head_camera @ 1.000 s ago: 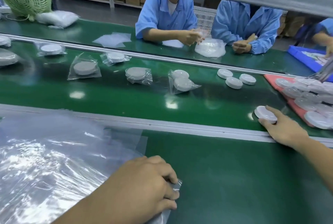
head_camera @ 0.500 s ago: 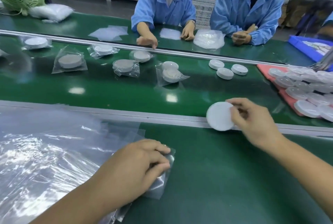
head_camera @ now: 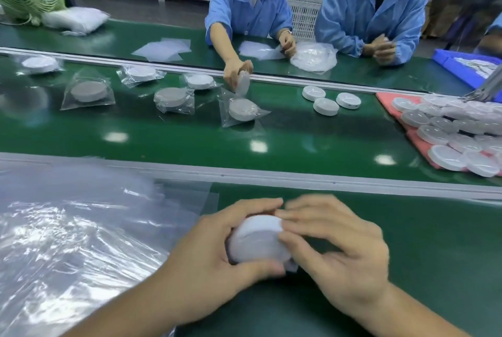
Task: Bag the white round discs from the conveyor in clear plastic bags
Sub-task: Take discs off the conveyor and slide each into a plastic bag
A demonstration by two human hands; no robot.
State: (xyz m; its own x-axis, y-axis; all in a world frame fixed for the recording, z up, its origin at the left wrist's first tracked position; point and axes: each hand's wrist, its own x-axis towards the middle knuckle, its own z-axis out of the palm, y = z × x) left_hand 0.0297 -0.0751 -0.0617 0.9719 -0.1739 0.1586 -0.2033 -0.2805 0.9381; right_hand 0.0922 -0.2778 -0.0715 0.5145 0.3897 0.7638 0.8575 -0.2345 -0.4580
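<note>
green bench surface (head_camera: 421, 255) lies under a white round disc (head_camera: 256, 239), held between both hands. left hand (head_camera: 214, 249) curls round its left edge, thumb beneath; right hand (head_camera: 336, 252) pinches its right rim, fingers blurred and slightly spread. clear plastic bags (head_camera: 68, 228) lie stacked just left; loose discs (head_camera: 326, 106) sit on the conveyor (head_camera: 271, 135) beyond.

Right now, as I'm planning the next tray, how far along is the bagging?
Done: several bagged discs lie on the belt. In hand: the left hand grips one white disc at the near bench, the right hand at its edge; blur hides whether a bag is on it. Left: three loose discs on the belt and a heap on the pink tray.
</note>
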